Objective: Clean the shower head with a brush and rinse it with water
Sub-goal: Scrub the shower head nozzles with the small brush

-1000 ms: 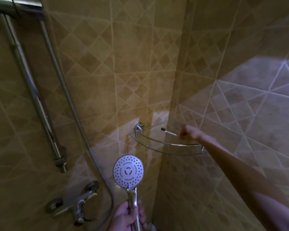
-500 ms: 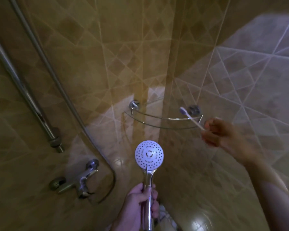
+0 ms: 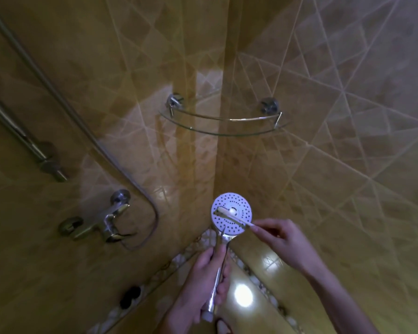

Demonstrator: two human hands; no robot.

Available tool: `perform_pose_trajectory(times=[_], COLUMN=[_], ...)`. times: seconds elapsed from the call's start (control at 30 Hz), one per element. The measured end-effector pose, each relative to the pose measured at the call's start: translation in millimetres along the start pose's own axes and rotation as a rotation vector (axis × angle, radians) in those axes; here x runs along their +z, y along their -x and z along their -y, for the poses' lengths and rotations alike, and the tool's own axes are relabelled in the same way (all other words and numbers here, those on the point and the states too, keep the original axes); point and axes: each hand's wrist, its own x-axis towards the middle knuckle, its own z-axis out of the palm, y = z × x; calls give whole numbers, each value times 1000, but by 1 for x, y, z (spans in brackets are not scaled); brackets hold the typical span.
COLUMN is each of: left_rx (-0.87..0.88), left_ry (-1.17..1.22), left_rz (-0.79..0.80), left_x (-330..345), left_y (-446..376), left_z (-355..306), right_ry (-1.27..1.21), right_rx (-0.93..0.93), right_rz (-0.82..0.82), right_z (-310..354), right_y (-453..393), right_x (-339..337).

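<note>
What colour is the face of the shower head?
White, dotted with small dark holes: shower head, head view.

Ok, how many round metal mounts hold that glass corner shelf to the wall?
2: left mount on the left wall above the glass shelf, right mount on the right wall. None appears hidden.

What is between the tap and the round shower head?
In the head view, the hose loops down between tap and shower head, over bare tiled wall.

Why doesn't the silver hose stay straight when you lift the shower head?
The hose is probably floppy: it droops in a loop beside the faucet. The shower head seems fairly light, since the left hand alone holds it up by the handle. Its shiny metal may be slippery.
</note>
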Motion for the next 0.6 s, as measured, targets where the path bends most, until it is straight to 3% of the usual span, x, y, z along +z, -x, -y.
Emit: perform_pose_trajectory(times=[0.2, 0.4, 0.6], left_rx=[10, -3, -18], left_ry=[37, 34, 29], left_rz=[23, 47, 71], left_x=[1, 0, 3], left_y=[5, 3, 5], left_z=[3, 5, 9], right_ry=[41, 34, 103], right_rx=[30, 55, 83], right_rz=[-50, 26, -153], right_z=[3, 1, -10], right_y=[9, 9, -8], right_x=[10, 13, 1])
